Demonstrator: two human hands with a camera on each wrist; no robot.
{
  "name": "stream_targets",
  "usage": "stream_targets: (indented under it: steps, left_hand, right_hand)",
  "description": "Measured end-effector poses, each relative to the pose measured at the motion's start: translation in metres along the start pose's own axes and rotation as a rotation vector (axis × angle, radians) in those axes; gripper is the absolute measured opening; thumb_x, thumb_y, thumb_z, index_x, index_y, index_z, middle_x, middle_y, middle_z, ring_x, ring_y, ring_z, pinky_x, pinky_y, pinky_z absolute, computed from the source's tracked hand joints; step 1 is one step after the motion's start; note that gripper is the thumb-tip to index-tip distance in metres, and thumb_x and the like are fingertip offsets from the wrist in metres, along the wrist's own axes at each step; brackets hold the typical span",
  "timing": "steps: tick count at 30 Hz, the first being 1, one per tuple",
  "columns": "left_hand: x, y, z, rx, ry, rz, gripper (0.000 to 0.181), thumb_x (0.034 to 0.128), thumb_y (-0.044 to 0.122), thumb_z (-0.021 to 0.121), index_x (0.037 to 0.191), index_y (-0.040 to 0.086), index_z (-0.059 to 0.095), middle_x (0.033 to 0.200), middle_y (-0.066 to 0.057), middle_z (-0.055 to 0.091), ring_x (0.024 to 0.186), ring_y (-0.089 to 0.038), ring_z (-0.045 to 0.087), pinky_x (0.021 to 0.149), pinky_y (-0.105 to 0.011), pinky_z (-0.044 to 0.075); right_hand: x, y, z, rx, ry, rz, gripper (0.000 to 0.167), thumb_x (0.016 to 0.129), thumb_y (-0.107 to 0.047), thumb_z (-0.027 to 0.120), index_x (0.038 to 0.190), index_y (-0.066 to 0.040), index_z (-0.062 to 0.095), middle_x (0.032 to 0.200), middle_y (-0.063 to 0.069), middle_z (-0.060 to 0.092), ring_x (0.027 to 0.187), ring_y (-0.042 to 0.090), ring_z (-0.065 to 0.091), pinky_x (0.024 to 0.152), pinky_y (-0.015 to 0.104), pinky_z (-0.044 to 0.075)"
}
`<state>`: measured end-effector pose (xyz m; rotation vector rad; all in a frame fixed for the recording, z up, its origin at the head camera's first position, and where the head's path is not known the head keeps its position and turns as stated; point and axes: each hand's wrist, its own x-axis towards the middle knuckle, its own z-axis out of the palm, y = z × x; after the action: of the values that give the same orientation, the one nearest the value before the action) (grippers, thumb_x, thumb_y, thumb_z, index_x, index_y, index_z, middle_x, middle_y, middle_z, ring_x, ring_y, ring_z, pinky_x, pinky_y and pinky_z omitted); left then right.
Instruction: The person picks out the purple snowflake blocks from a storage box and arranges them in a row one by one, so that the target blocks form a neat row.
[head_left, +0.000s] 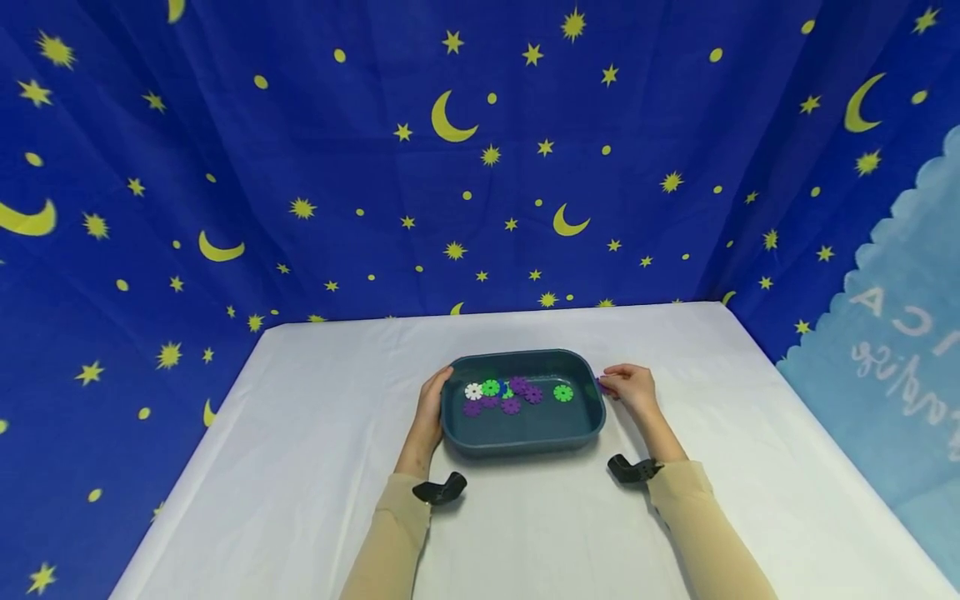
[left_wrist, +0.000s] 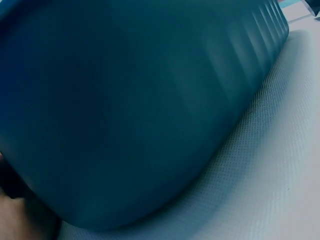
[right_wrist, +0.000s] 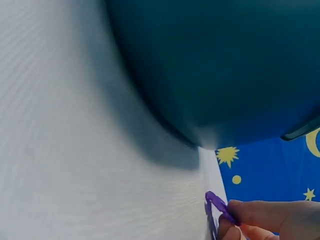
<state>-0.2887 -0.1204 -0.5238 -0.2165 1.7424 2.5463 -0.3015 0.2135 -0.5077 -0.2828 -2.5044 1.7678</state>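
A dark teal plastic basin [head_left: 525, 437] stands on the white-covered table, with several flower-shaped plastic discs inside. Among them are a white disc [head_left: 473, 392], a green disc [head_left: 563, 392] lying apart on the right, and purple discs such as this purple disc [head_left: 511, 406]. At the basin's left end my left hand [head_left: 429, 412] holds the wall near the rim; its fingers are mostly hidden. Just outside the right end, my right hand [head_left: 632, 390] pinches a purple disc [right_wrist: 220, 206] between thumb and fingertips, close to the tabletop.
White cloth covers the table [head_left: 315, 450]. Behind it and at the sides hangs a blue curtain [head_left: 375, 167] with yellow moons and stars. A light-blue panel [head_left: 900, 333] with white lettering hangs at the right. Black wrist mounts [head_left: 633, 470] sit on both wrists.
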Motion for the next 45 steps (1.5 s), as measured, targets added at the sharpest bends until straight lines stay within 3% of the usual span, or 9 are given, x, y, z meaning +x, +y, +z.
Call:
stream_targets:
  steps: [5,16,21,25,29,33,38,42,45]
  left_hand:
    - [-0.002,0.0,0.001,0.014,0.005,-0.005,0.053,0.0981,0.023,0.043,0.142,-0.005,0.036,0.149,-0.022,0.036,0.143,-0.03,0.029,0.121,-0.04,0.023]
    - [-0.001,0.0,0.001,0.0,-0.012,-0.006,0.051,0.0985,0.023,0.044,0.142,-0.004,0.038,0.148,-0.022,0.037,0.142,-0.029,0.031,0.121,-0.04,0.024]
    - [-0.001,0.0,0.001,0.005,-0.022,-0.004,0.052,0.0987,0.023,0.043,0.142,-0.004,0.038,0.148,-0.022,0.037,0.142,-0.03,0.031,0.121,-0.04,0.024]
    - [-0.001,0.0,0.001,-0.002,-0.029,0.006,0.05,0.0988,0.022,0.043,0.142,-0.003,0.039,0.149,-0.021,0.038,0.142,-0.029,0.031,0.121,-0.039,0.025]
    - [-0.001,-0.001,0.001,-0.005,-0.038,0.018,0.048,0.0991,0.023,0.042,0.141,-0.001,0.042,0.148,-0.019,0.04,0.141,-0.028,0.033,0.12,-0.039,0.026]
    - [0.0,-0.001,0.0,-0.003,-0.046,0.039,0.046,0.0992,0.024,0.042,0.14,0.002,0.046,0.147,-0.016,0.043,0.14,-0.026,0.036,0.12,-0.038,0.027]
    - [-0.001,-0.001,-0.002,0.019,-0.062,0.084,0.044,0.1001,0.023,0.041,0.141,0.005,0.046,0.15,-0.01,0.04,0.144,-0.022,0.03,0.122,-0.038,0.021]
    - [-0.003,-0.001,-0.002,0.046,-0.084,0.124,0.045,0.1008,0.024,0.041,0.143,0.008,0.044,0.155,-0.004,0.033,0.147,-0.02,0.02,0.124,-0.04,0.013]
    - [-0.002,0.0,-0.002,0.051,-0.109,0.129,0.045,0.101,0.024,0.04,0.143,0.007,0.043,0.155,-0.005,0.033,0.147,-0.02,0.022,0.123,-0.041,0.015]
  right_hand:
    - [0.0,0.005,0.001,-0.036,0.026,-0.001,0.026,0.082,-0.002,0.067,0.101,0.016,0.063,0.059,-0.013,0.061,0.051,-0.004,0.054,0.048,0.013,0.046]
    - [0.001,0.007,0.001,-0.127,0.104,-0.095,0.021,0.078,0.003,0.068,0.095,0.015,0.066,0.063,-0.002,0.063,0.051,-0.004,0.05,0.047,0.011,0.045]
    - [-0.002,-0.003,0.003,-0.071,0.207,-0.134,0.017,0.083,0.0,0.065,0.093,0.013,0.067,0.067,0.007,0.067,0.05,-0.002,0.052,0.047,0.011,0.044]
    - [-0.008,-0.021,0.005,0.062,0.244,-0.141,0.018,0.085,-0.001,0.063,0.095,0.013,0.067,0.064,-0.006,0.064,0.051,-0.002,0.055,0.05,0.01,0.047]
    - [-0.015,-0.044,0.01,0.188,0.21,-0.122,0.022,0.088,-0.001,0.061,0.101,0.017,0.063,0.06,-0.019,0.057,0.052,-0.004,0.055,0.052,0.01,0.048]
    - [-0.021,-0.064,0.021,0.229,0.147,-0.125,0.025,0.089,-0.003,0.06,0.103,0.017,0.062,0.063,-0.015,0.059,0.056,-0.002,0.057,0.055,0.011,0.05]
    - [-0.023,-0.076,0.042,0.238,0.056,-0.148,0.02,0.089,-0.001,0.061,0.1,0.015,0.063,0.069,-0.006,0.063,0.058,0.001,0.058,0.058,0.014,0.053]
    - [-0.019,-0.072,0.06,0.209,-0.01,-0.17,0.019,0.087,0.002,0.062,0.099,0.016,0.064,0.07,-0.003,0.064,0.059,0.001,0.059,0.06,0.02,0.055]
    - [-0.016,-0.07,0.069,0.15,-0.073,-0.145,0.02,0.086,0.001,0.064,0.1,0.015,0.065,0.073,-0.002,0.066,0.062,0.0,0.059,0.067,0.027,0.058]
